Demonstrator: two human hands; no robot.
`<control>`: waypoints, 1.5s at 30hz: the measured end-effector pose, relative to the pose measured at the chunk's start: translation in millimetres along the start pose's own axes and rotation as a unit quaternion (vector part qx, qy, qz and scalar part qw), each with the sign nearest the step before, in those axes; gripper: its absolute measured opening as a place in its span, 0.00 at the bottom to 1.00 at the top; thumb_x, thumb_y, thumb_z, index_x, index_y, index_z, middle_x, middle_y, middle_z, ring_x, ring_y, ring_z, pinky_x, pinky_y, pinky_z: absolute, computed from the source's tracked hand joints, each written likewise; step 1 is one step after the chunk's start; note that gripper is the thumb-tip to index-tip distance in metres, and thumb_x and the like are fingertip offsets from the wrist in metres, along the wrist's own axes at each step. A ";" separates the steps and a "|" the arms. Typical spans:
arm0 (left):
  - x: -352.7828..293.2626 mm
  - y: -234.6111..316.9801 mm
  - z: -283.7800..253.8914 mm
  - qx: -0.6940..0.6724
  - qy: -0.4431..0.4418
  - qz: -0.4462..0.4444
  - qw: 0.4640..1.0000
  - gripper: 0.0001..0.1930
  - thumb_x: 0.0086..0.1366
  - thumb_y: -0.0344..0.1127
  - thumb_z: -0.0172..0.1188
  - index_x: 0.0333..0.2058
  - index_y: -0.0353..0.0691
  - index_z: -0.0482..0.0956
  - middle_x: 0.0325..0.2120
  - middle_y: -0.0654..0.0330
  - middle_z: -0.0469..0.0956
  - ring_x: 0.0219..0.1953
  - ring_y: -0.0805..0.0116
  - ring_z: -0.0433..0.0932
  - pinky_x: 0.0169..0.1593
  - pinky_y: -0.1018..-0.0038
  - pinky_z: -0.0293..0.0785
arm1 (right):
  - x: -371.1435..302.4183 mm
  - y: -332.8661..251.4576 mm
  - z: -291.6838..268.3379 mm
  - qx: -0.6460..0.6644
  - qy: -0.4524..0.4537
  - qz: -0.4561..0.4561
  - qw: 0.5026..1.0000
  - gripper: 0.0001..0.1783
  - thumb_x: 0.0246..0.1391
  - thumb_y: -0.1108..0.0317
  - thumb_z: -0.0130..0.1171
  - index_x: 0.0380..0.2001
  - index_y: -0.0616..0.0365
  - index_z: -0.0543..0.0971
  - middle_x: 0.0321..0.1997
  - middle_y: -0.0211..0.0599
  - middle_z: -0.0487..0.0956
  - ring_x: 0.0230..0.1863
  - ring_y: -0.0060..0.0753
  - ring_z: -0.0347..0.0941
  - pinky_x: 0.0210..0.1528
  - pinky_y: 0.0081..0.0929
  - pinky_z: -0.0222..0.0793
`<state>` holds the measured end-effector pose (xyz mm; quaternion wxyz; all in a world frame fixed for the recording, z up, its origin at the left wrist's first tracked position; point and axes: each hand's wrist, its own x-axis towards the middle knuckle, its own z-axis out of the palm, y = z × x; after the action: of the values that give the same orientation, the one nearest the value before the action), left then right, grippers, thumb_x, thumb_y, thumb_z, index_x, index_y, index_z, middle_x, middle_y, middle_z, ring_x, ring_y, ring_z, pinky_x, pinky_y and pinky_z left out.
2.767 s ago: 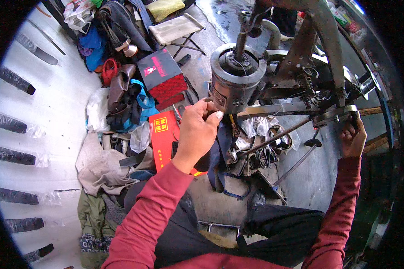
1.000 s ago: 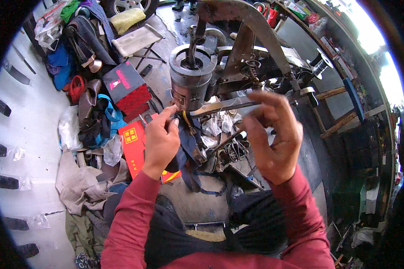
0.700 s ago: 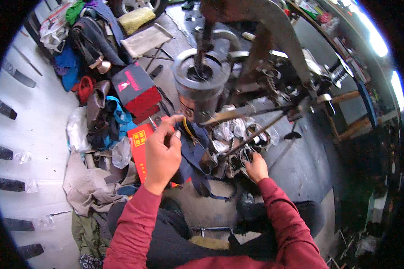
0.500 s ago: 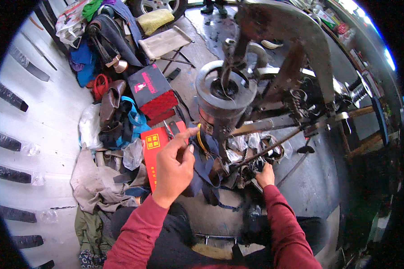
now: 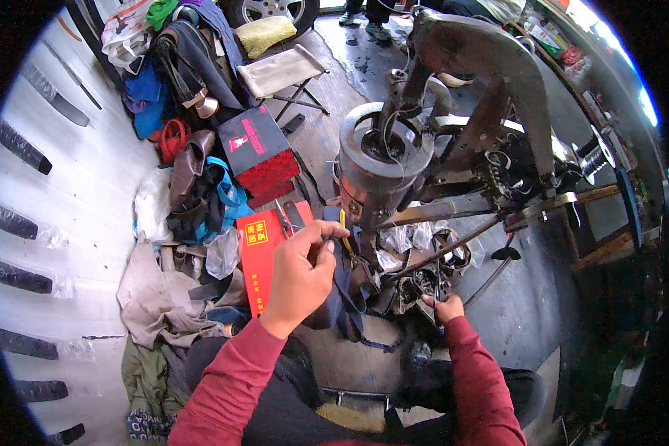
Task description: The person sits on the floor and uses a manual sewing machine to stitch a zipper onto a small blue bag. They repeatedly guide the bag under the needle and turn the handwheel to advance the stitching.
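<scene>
My left hand (image 5: 299, 279) hovers in front of the machine's round drum, over the edge of a red box (image 5: 256, 256). Its fingers are curled, with the index finger bent forward near the thumb; anything pinched there is too small to make out. My right hand (image 5: 447, 306) is lower right, at a dark heap of metal tools (image 5: 416, 288). Those fingers are closed at the heap's edge, and what they grip is unclear. Ahead stands a worn hand-cranked sewing machine (image 5: 490, 52) with a grey metal drum (image 5: 354, 175) below its arm.
A black-and-red box (image 5: 256, 149), bags and clothes (image 5: 156, 297) pile up on the left. Behind them stands a folding stool (image 5: 282, 72). A navy strap (image 5: 349, 308) hangs near my knees. A metal rod (image 5: 490, 275) slants at right. Another person's shoes (image 5: 377, 31) show at the back.
My right hand has shifted slightly right and down at the tool heap, its fingers now more visible. My left hand has moved slightly right. The whole view has shifted a little.
</scene>
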<state>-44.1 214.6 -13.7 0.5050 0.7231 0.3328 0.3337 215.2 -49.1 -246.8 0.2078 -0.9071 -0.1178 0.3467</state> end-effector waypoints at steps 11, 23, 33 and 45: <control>2.4 -1.8 -0.8 -0.092 -0.027 -0.029 0.995 0.08 0.66 0.21 0.52 0.39 0.38 0.79 0.19 0.75 0.61 0.22 0.86 0.58 0.27 0.82 0.55 | -217.4 -110.1 -17.2 0.455 -0.410 -0.219 0.760 0.37 0.61 0.28 0.48 0.35 0.57 0.72 0.20 0.25 0.66 0.20 0.21 0.61 0.24 0.22 0.58; 4.2 -4.9 -0.4 -0.099 -0.022 -0.027 0.994 0.08 0.66 0.21 0.53 0.39 0.40 0.78 0.22 0.76 0.64 0.24 0.87 0.59 0.30 0.83 0.55 | -188.9 -171.6 -11.6 0.480 -0.562 -0.158 0.655 0.46 0.58 0.20 0.35 0.34 0.60 0.71 0.14 0.24 0.62 0.13 0.19 0.54 0.16 0.18 0.51; 4.5 -2.8 3.0 -0.097 -0.003 -0.016 0.995 0.08 0.66 0.20 0.52 0.38 0.39 0.79 0.20 0.75 0.62 0.23 0.87 0.58 0.28 0.82 0.55 | -186.0 -166.0 -11.0 0.513 -0.602 -0.135 0.597 0.45 0.61 0.22 0.34 0.37 0.62 0.72 0.15 0.24 0.62 0.13 0.19 0.55 0.16 0.17 0.52; 4.8 -2.8 2.1 -0.100 -0.001 0.002 0.995 0.10 0.66 0.19 0.52 0.39 0.39 0.79 0.22 0.76 0.58 0.24 0.87 0.57 0.28 0.83 0.52 | -180.9 -174.8 -9.0 0.503 -0.622 -0.152 0.581 0.43 0.62 0.24 0.35 0.35 0.62 0.70 0.14 0.22 0.60 0.11 0.17 0.54 0.13 0.17 0.51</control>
<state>-40.1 218.3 -16.2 0.5744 0.6701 0.2961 0.3653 76.7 38.4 -55.6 0.5561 -0.1894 -0.1612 0.7930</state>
